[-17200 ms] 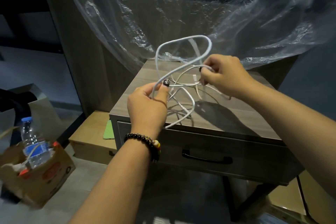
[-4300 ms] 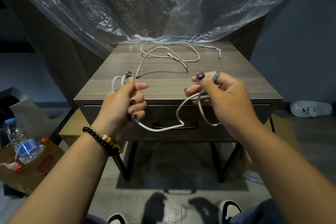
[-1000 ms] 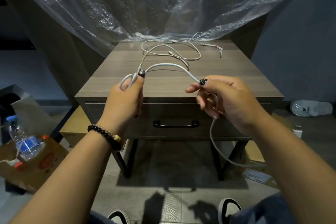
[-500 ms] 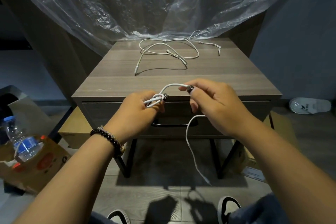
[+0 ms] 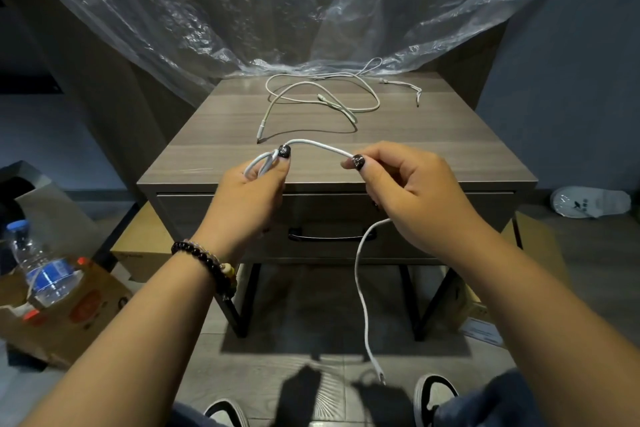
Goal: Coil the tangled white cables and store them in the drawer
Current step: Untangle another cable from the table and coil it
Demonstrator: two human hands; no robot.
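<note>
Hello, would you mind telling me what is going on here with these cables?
A person is coiling a white cable in front of a wooden nightstand. The left hand grips a few small loops, while the right hand pinches the next stretch; the loose end hangs toward the floor. More white cables lie uncoiled on the nightstand's top, and the drawer is shut.

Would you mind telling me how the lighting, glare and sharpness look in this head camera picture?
Head view: dim overall, light from above casting arm shadows on the floor; bright glare patches on the plastic sheet; wide-angle bending at the edges; the hanging end of the white cable is slightly blurred, while the left hand and right hand look sharp.
</note>
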